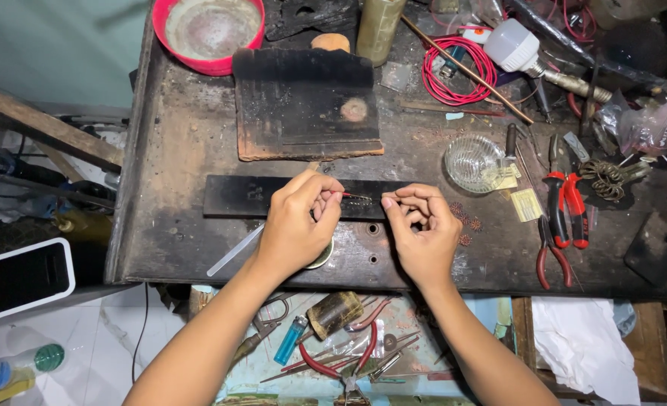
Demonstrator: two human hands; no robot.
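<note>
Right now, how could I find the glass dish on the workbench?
Start from the dark workbench and go to the right of the right hand. The glass dish sits there, beside the red-handled pliers. It alone is clear, round and ribbed.

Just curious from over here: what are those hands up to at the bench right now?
Left hand and right hand both pinching a thin wire piece above the dark strip. Glass dish and red pliers off to the right, clear.
</note>
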